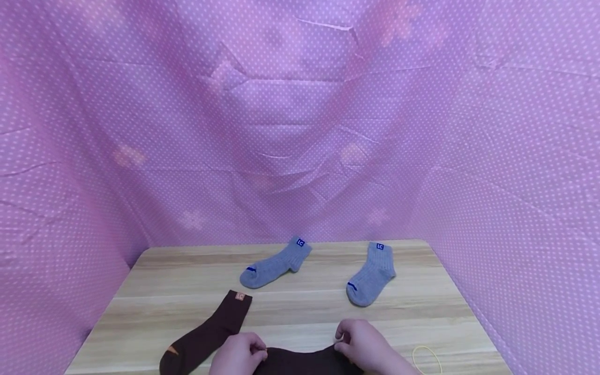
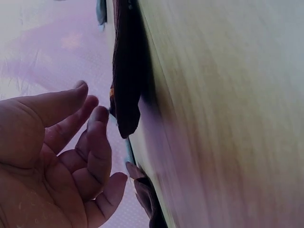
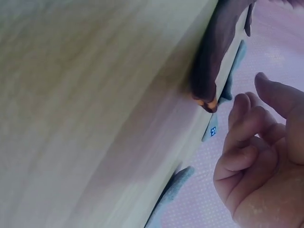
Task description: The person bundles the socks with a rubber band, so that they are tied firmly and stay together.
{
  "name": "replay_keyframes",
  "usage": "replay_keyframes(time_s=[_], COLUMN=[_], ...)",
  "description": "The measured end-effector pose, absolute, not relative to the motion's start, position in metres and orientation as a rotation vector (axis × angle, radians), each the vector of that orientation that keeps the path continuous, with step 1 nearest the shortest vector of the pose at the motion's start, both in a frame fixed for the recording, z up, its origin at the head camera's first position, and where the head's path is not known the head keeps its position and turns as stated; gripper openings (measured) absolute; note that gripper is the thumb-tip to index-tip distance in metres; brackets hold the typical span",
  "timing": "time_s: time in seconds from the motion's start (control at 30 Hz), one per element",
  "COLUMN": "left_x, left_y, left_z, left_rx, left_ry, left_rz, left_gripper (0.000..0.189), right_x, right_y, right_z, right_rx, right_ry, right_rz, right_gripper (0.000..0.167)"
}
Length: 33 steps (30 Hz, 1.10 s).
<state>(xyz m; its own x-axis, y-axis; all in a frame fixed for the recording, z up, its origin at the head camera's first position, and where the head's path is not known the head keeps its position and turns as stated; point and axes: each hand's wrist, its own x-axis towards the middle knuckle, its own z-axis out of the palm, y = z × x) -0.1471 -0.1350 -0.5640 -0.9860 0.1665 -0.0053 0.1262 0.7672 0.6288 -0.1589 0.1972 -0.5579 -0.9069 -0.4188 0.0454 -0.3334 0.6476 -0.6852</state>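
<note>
A dark brown sock (image 1: 304, 363) lies crosswise at the table's near edge, between the two hands and partly cut off by the frame. My left hand (image 1: 236, 354) is at its left end. In the left wrist view, the thumb and loosely bent fingers stand apart beside the sock (image 2: 127, 71). At the other end is my right hand (image 1: 365, 346). The right wrist view shows its relaxed fingers just off the sock's orange-marked end (image 3: 206, 102). A second brown sock (image 1: 211, 333), with an orange label on its cuff, lies flat beyond the left hand.
Two grey socks with blue labels lie farther back, one left of centre (image 1: 274, 265) and one to the right (image 1: 372, 273). A thin yellow loop (image 1: 435, 355) rests right of the right hand. Purple dotted cloth (image 1: 300, 156) surrounds the wooden table (image 1: 450, 312).
</note>
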Motion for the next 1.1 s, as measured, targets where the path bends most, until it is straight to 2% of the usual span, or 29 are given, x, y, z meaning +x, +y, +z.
replay_keyframes(time_s=[0.6,1.1], left_x=[-0.148,-0.149], left_y=[-0.135,-0.131], left_z=[-0.573,-0.573], left_rx=[0.321,0.220], left_ry=[2.848,2.802], left_rz=[0.835,0.808], left_gripper=[0.021,0.025], right_x=[-0.161,-0.160], right_y=[0.202,0.200], right_z=[-0.571,-0.569], right_rx=[-0.685,-0.681], right_ry=[2.823,2.863], right_rz=[-0.800,-0.725], right_gripper=[0.024,0.024])
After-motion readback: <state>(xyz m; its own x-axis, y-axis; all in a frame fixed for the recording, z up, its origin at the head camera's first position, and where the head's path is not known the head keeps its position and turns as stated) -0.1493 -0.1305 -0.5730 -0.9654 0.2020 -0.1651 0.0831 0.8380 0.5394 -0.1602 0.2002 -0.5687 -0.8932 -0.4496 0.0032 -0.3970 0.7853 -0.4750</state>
